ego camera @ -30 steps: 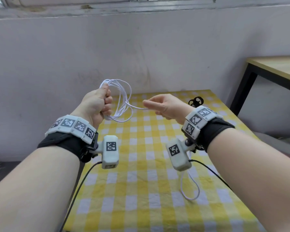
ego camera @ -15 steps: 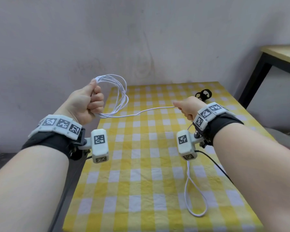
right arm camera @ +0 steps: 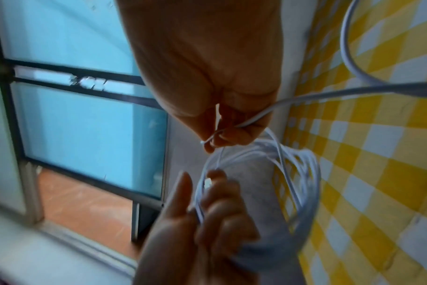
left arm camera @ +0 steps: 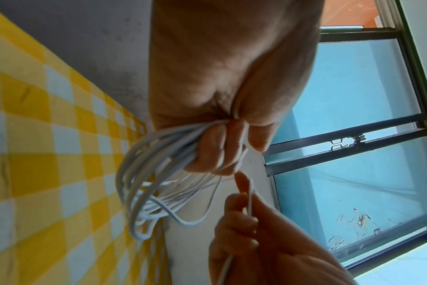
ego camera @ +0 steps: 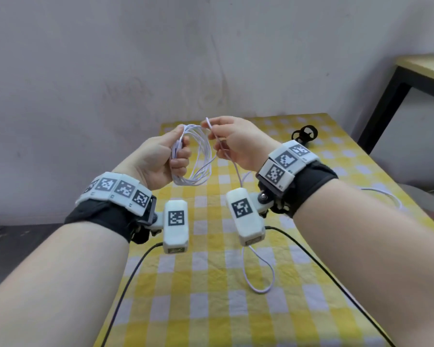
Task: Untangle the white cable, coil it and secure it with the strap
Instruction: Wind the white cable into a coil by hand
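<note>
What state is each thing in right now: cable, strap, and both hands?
cable: partly coiled, tail trailing on the tablecloth
strap: unused, lying on the tablecloth
left hand: grips the loops
right hand: pinches the loose strand

No words, brands or numbers can be read anywhere. The only signs are black-and-white square code markers on the white wrist bands (ego camera: 115, 190) and on the two white camera housings (ego camera: 176, 225) below the wrists; they carry patterns, not letters.
</note>
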`<state>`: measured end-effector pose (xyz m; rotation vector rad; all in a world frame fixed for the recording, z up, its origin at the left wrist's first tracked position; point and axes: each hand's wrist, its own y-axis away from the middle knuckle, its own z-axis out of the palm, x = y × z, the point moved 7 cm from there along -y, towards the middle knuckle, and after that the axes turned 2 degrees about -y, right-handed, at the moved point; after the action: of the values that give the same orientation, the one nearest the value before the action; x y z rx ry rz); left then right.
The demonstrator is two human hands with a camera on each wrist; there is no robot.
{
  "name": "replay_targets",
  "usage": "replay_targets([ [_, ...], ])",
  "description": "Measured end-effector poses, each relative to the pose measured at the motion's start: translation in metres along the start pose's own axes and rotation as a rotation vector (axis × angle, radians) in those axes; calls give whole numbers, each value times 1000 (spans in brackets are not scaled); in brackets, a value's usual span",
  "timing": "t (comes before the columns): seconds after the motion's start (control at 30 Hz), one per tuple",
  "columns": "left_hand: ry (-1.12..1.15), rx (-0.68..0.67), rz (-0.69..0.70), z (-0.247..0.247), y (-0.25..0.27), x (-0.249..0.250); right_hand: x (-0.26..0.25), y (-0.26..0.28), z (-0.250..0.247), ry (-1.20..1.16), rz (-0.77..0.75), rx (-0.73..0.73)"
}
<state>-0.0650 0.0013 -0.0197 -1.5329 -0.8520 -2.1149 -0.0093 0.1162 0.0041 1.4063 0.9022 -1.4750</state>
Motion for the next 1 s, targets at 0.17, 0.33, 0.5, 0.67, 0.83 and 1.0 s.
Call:
replay_targets([
  [0.17, 84, 7, 84, 9, -11, 2, -9, 4, 9, 229, -191, 31],
  [0.33, 185, 46, 117, 7, -24, -7, -1, -4, 2, 149, -195, 19],
  [0.5, 382, -28, 90, -1, -38, -17, 19, -18, -27, 205, -133, 157],
  [0.67, 506, -163, 77, -4, -47, -32, 47, -35, -50, 290, 37, 217],
  [0.83, 581, -248, 52, 1, -58, -42, 64, -42, -40, -19, 171, -57],
  [1.0, 683, -237, 2, -1, -68, -45, 57, -47, -42, -453, 139, -39],
])
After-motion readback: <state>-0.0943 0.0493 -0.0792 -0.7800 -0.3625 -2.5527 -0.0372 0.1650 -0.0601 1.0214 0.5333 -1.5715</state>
